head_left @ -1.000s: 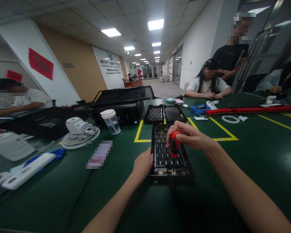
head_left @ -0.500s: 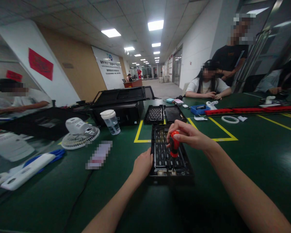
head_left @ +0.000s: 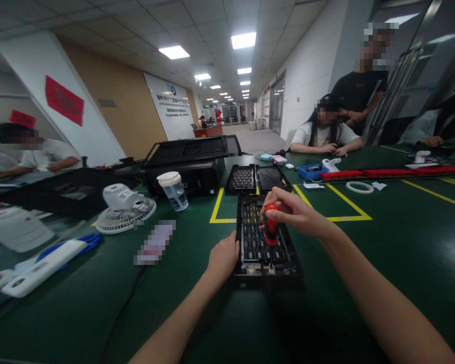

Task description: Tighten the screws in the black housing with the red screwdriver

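- Head cam: green desk (head_left: pixel 72 323) & its layout look same as 1 sec ago; cam barely shifted.
- Yellow tape (head_left: pixel 222 220) marks an area toward desk's far edge. Black case (head_left: pixel 258 281) lies lengthwise across tape's near line, far end inside it, near end toward desk's near edge but well short of it.
- Case is flat & uncovered, dark insert (head_left: pixel 253 237) showing. Pos. unchanged, so prob. steady enough to work on.
- L hand (head_left: pixel 224 258): no vis. move; against case's left edge, twd near-left corner. Fingertips partly hidden: can't tell if it grips or just braces.
- R hand (head_left: pixel 286 210): over the case, wrist crossing its right edge; fingers bent narrow, holding top of screwdriver (head_left: pixel 272 227).
- That red/black handle hangs directly under R hand's fingers, near upright. Its black patch faces a diff. way vs ½ sec ago, so prob. being twisted; direction unclear.
- Shaft (head_left: pixel 271 257) drops to case's near end, btwn the near corners, tip at or just beside a pale fitting (head_left: pixel 272 271); contact too small to confirm. Same spot as 1 sec ago, so work there is prob. unfinished.
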Available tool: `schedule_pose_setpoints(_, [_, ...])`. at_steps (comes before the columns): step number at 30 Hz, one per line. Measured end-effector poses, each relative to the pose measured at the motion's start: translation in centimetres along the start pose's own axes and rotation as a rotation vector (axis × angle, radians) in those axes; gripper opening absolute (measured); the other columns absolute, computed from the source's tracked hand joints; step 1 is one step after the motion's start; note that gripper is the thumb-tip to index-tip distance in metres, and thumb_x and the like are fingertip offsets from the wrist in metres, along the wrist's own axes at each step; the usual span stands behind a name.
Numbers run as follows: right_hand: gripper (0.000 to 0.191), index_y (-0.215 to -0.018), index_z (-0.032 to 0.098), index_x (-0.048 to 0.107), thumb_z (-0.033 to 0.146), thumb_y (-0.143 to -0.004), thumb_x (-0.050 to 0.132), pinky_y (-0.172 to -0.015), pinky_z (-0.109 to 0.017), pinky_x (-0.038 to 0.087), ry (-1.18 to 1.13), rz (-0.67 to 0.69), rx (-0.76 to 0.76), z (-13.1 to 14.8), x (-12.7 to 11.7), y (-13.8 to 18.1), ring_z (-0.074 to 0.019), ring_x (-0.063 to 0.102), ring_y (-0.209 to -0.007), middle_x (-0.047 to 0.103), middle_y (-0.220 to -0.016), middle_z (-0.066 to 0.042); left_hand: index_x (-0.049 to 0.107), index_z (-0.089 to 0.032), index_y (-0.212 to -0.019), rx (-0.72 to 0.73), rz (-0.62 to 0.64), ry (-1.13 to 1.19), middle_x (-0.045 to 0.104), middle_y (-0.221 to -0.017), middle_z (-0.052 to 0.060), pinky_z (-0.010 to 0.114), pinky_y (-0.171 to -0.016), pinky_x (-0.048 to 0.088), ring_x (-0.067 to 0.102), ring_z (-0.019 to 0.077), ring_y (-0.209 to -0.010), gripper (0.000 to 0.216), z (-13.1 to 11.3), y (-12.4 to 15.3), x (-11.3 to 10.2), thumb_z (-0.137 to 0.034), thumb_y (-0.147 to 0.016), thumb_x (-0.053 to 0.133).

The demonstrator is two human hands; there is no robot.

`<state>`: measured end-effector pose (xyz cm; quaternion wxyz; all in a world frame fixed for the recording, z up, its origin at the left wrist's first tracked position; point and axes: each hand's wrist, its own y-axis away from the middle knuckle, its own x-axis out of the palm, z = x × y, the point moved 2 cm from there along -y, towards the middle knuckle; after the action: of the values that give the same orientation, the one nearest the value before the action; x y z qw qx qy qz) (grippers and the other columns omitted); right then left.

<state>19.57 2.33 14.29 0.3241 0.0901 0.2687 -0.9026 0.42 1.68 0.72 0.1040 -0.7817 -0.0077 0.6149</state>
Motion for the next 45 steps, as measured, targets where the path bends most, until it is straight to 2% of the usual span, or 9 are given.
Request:
schedule_pose_setpoints(7, [0.018, -0.077, 0.016, 0.042, 0.030, -0.081, 0.052, -0.053, -0.022, 0.034, 0.247, -0.083, -0.031, 0.5, 0.0, 0.0, -0.0091, 0.046, -0.063, 0.048, -0.074, -0.001, 0.039, -0.021, -0.120, -0.004, 0.002, -0.011, 0.062, -0.101, 0.006, 0.026, -0.073, 0.043, 0.059, 0.0159, -0.087, 0.034, -0.1, 0.0, -0.2, -0.029, -0.089, 0.026])
schedule_pose_setpoints(17, [0.019, -0.072, 0.016, 0.042, 0.031, -0.080, 0.051, -0.051, -0.022, 0.030, 0.613, -0.190, -0.067, 1.3, 0.3, -0.1, -0.0089, 0.041, -0.058, 0.047, -0.068, 0.001, 0.039, -0.022, -0.120, -0.025, 0.027, -0.022, 0.061, -0.102, 0.006, 0.026, -0.076, 0.044, 0.059, 0.0160, -0.090, 0.034, -0.2, 0.0, -0.2, -0.030, -0.089, 0.027])
schedule_pose_setpoints(33, [0.025, -0.065, 0.019, 0.031, 0.028, -0.078, 0.051, -0.052, -0.024, 0.028, 0.895, -0.377, -0.098, 2.0, 1.3, -0.1, -0.0104, 0.038, -0.054, 0.042, -0.062, 0.001, 0.038, -0.022, -0.120, -0.022, 0.031, -0.030, 0.061, -0.102, 0.006, 0.026, -0.075, 0.044, 0.059, 0.0158, -0.088, 0.034, -0.2, 0.0, -0.2, -0.029, -0.089, 0.026])
schedule_pose_setpoints(45, [0.024, -0.064, 0.019, 0.031, 0.025, -0.075, 0.052, -0.051, -0.024, 0.026, 0.901, -0.440, -0.093, 1.9, 1.7, -0.1, -0.0101, 0.035, -0.052, 0.041, -0.059, 0.002, 0.039, -0.022, -0.120, -0.013, 0.024, -0.041, 0.062, -0.101, 0.006, 0.026, -0.076, 0.043, 0.059, 0.0157, -0.091, 0.034, -0.1, 0.0, -0.2, -0.030, -0.089, 0.026])
